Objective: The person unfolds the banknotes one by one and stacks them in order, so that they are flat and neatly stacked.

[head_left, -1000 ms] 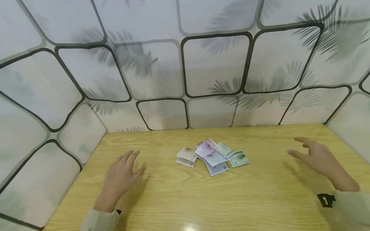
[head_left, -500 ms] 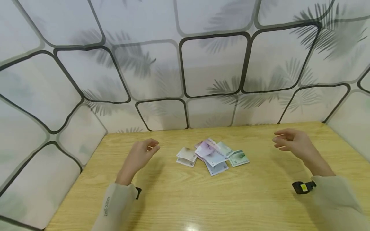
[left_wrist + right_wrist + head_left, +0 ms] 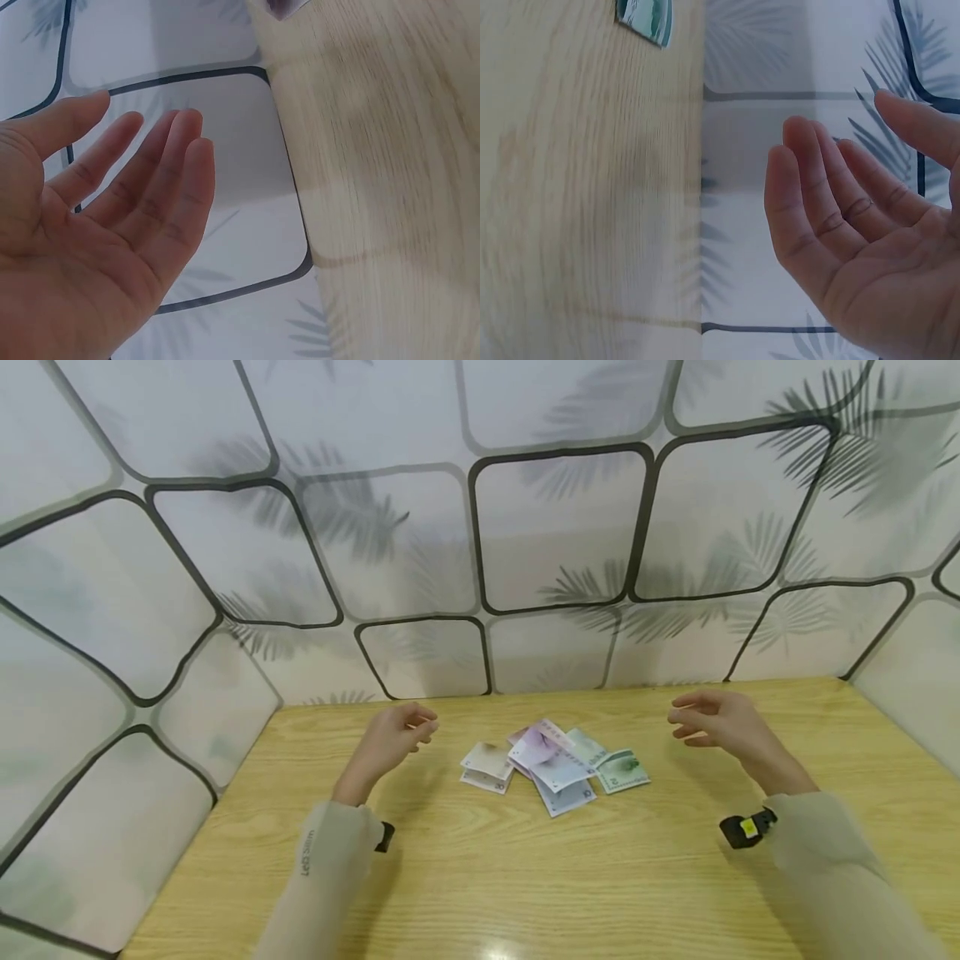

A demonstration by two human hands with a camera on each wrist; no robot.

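A pale yellow tabletop with fine wood grain (image 3: 517, 877) spreads out in front of me, and a small group of folded paper banknotes lies on its far half. To my left I see a folded brown-and-white paper banknote (image 3: 487, 762). Just beside it, a purple-and-pink paper banknote (image 3: 537, 745) overlaps others in the middle, with a folded pale blue paper banknote (image 3: 572, 798) nearest me. To my right lies a folded green paper banknote (image 3: 626, 773).

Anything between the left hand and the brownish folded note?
No. In the head view, only bare tabletop shows between the left hand and the brownish folded note.
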